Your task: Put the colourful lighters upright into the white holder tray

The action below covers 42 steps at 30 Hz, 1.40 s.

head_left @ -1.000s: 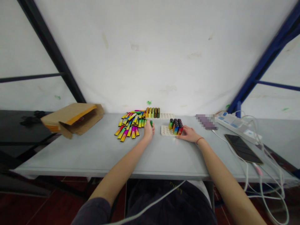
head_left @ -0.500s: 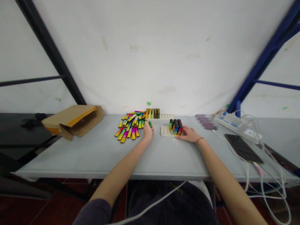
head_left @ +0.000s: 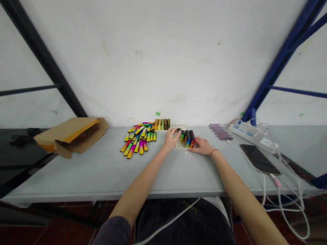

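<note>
Soft, even light from a source out of view washes your white wall (head_left: 163, 68) and pale tabletop (head_left: 102, 180), while the floor (head_left: 58, 224) beneath sinks into gloom. Small highlights glint off your glossy pieces (head_left: 141, 147), their fine detail soft. Wide-angle stretch splays the dark upright (head_left: 44, 58) and blue upright (head_left: 283, 58) outward; blocky pixels mask a purple object (head_left: 220, 132) at your right.

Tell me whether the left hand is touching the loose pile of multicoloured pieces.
Apart: the head view shows a strip of grey tabletop between the left hand and the loose pile.
</note>
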Each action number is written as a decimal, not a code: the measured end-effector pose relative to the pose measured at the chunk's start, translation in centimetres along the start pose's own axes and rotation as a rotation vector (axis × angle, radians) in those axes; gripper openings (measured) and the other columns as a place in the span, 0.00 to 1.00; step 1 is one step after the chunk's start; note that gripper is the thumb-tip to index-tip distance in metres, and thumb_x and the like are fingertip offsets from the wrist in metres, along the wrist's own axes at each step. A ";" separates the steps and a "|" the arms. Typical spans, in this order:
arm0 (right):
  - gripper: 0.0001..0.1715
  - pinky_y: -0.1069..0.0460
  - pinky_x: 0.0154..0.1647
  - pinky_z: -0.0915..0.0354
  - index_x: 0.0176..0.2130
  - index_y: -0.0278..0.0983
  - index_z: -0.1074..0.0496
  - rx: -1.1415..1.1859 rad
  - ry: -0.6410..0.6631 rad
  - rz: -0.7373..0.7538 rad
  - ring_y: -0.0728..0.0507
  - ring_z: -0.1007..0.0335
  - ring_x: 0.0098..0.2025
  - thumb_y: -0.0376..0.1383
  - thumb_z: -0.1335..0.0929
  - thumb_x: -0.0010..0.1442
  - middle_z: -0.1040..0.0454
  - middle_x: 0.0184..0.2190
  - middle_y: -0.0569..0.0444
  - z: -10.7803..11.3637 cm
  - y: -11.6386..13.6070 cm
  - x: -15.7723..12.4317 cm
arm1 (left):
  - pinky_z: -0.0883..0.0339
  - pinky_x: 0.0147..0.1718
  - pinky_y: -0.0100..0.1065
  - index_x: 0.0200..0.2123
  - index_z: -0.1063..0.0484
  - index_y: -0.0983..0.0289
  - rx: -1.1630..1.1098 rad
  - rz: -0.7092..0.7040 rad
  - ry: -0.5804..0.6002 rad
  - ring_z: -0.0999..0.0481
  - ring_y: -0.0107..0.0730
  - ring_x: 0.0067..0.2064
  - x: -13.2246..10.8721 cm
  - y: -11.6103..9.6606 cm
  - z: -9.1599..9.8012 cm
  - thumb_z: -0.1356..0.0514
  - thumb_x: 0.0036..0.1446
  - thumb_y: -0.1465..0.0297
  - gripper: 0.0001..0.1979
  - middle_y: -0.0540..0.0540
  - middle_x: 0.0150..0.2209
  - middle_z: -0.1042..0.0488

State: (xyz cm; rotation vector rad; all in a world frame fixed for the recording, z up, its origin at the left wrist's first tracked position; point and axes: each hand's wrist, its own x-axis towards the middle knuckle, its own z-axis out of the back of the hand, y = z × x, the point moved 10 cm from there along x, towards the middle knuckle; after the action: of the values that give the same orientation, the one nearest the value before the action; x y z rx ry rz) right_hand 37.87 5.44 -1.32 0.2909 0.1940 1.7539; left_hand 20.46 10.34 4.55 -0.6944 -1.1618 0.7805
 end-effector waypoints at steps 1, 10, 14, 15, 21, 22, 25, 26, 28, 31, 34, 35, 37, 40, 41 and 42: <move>0.36 0.33 0.60 0.42 0.58 0.38 0.31 0.000 0.001 -0.003 0.31 0.36 0.60 0.56 0.31 0.58 0.31 0.60 0.40 0.0 0.0 0.0 | 0.31 0.45 0.34 0.43 0.26 0.64 0.023 -0.018 0.039 0.26 0.33 0.42 -0.3 0.1 -0.5 0.39 0.60 0.65 0.10 0.56 0.40 0.26; 0.38 0.35 0.62 0.44 0.59 0.39 0.32 0.014 -0.006 -0.006 0.32 0.36 0.61 0.56 0.31 0.58 0.31 0.60 0.42 -0.2 -0.4 0.1 | 0.31 0.51 0.38 0.45 0.23 0.64 0.107 -0.069 0.212 0.25 0.36 0.45 -1.6 -0.4 -2.2 0.39 0.60 0.68 0.12 0.57 0.42 0.24; 0.37 0.35 0.62 0.43 0.59 0.39 0.32 0.013 -0.011 -0.001 0.32 0.36 0.61 0.56 0.31 0.57 0.31 0.60 0.42 -0.1 -0.3 0.0 | 0.30 0.48 0.35 0.47 0.24 0.62 0.042 -0.024 0.190 0.25 0.34 0.43 -1.8 -0.9 -1.8 0.39 0.59 0.69 0.12 0.56 0.41 0.25; 0.37 0.34 0.62 0.43 0.59 0.39 0.32 0.014 -0.010 0.001 0.32 0.36 0.61 0.56 0.31 0.57 0.31 0.60 0.41 0.0 -0.3 0.0 | 0.30 0.47 0.35 0.47 0.24 0.62 0.025 -0.010 0.179 0.25 0.34 0.43 -1.9 -0.9 -1.7 0.39 0.59 0.69 0.12 0.55 0.41 0.25; 0.38 0.34 0.62 0.43 0.59 0.39 0.33 0.020 -0.001 -0.003 0.32 0.36 0.60 0.55 0.31 0.58 0.31 0.60 0.41 0.1 -0.2 -0.1 | 0.30 0.45 0.35 0.46 0.26 0.61 -0.005 0.014 0.160 0.25 0.34 0.41 -2.0 0.0 -1.8 0.39 0.59 0.68 0.11 0.54 0.38 0.25; 0.38 0.34 0.62 0.43 0.60 0.38 0.33 0.018 -0.002 -0.005 0.32 0.36 0.60 0.55 0.31 0.58 0.31 0.59 0.41 0.1 -0.2 -0.1 | 0.30 0.46 0.35 0.46 0.26 0.61 0.007 0.004 0.170 0.25 0.34 0.40 -2.0 0.0 -2.0 0.39 0.59 0.68 0.11 0.54 0.37 0.25; 0.39 0.35 0.62 0.43 0.60 0.39 0.32 0.011 -0.002 -0.005 0.31 0.35 0.60 0.56 0.31 0.57 0.31 0.59 0.41 0.0 -0.2 -0.1 | 0.32 0.48 0.36 0.46 0.27 0.61 0.064 -0.029 0.188 0.26 0.35 0.40 -2.1 -0.1 -2.2 0.40 0.59 0.69 0.11 0.53 0.36 0.26; 0.39 0.35 0.62 0.43 0.60 0.39 0.32 0.009 -0.002 -0.003 0.31 0.35 0.61 0.56 0.31 0.57 0.31 0.60 0.42 0.0 -0.2 0.0 | 0.32 0.49 0.37 0.47 0.27 0.61 0.088 -0.038 0.186 0.26 0.35 0.40 -2.2 -0.3 -2.2 0.40 0.59 0.69 0.12 0.53 0.36 0.26; 0.38 0.36 0.62 0.43 0.59 0.40 0.32 0.003 -0.002 -0.002 0.32 0.35 0.60 0.56 0.31 0.57 0.31 0.60 0.42 0.0 -0.2 0.0 | 0.33 0.50 0.37 0.51 0.29 0.62 0.149 -0.051 0.175 0.26 0.36 0.42 -2.1 -0.7 -1.8 0.39 0.59 0.70 0.16 0.54 0.37 0.26; 0.37 0.36 0.60 0.42 0.58 0.39 0.31 -0.001 0.003 -0.007 0.32 0.35 0.59 0.56 0.31 0.58 0.31 0.59 0.41 -0.1 -0.2 0.0 | 0.33 0.51 0.38 0.54 0.31 0.63 0.328 -0.038 0.186 0.26 0.37 0.45 -1.7 -1.4 -0.2 0.41 0.60 0.69 0.19 0.57 0.43 0.27; 0.37 0.34 0.60 0.43 0.58 0.39 0.31 0.003 0.008 -0.004 0.31 0.36 0.60 0.57 0.31 0.58 0.31 0.60 0.41 0.0 0.0 0.0 | 0.36 0.55 0.39 0.48 0.26 0.63 0.656 -0.013 0.265 0.27 0.40 0.50 -1.6 -1.7 2.8 0.44 0.62 0.69 0.13 0.60 0.47 0.27; 0.37 0.34 0.61 0.43 0.58 0.39 0.31 0.005 0.010 -0.003 0.31 0.37 0.61 0.57 0.31 0.58 0.32 0.60 0.41 0.0 0.0 -0.1 | 0.37 0.56 0.40 0.45 0.24 0.63 0.781 0.005 0.284 0.28 0.42 0.51 -1.8 -1.6 4.3 0.45 0.62 0.70 0.12 0.61 0.47 0.26; 0.37 0.34 0.61 0.44 0.58 0.39 0.31 0.009 0.016 -0.003 0.30 0.37 0.61 0.57 0.32 0.58 0.32 0.61 0.40 0.1 0.1 -0.1 | 0.37 0.56 0.44 0.43 0.22 0.64 1.019 0.054 0.280 0.29 0.46 0.52 -2.4 -1.5 7.8 0.48 0.64 0.69 0.15 0.63 0.48 0.26; 0.37 0.34 0.60 0.43 0.58 0.38 0.31 0.006 0.014 -0.010 0.30 0.35 0.59 0.57 0.32 0.58 0.31 0.59 0.39 0.1 0.1 -0.1 | 0.36 0.53 0.51 0.44 0.22 0.67 1.258 0.168 0.214 0.32 0.57 0.54 -4.2 -0.9 12.5 0.47 0.64 0.62 0.18 0.69 0.51 0.27; 0.37 0.34 0.60 0.42 0.57 0.38 0.30 0.003 0.010 -0.012 0.30 0.35 0.59 0.57 0.32 0.58 0.31 0.59 0.39 0.1 0.1 -0.1 | 0.36 0.52 0.52 0.45 0.22 0.66 1.288 0.190 0.215 0.32 0.59 0.55 -5.0 -0.6 13.2 0.47 0.63 0.61 0.19 0.70 0.52 0.28; 0.37 0.34 0.60 0.41 0.57 0.38 0.30 0.000 0.007 -0.014 0.30 0.34 0.59 0.57 0.32 0.58 0.31 0.59 0.39 0.1 0.0 0.0 | 0.35 0.51 0.52 0.47 0.22 0.66 1.303 0.202 0.230 0.32 0.59 0.55 -5.9 -0.3 13.5 0.47 0.63 0.60 0.20 0.70 0.53 0.28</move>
State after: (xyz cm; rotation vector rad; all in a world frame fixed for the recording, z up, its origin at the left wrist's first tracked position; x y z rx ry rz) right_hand 37.87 5.40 -1.22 0.2828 0.2009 1.7416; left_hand 6.33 6.34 5.16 0.2105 -0.2025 1.3567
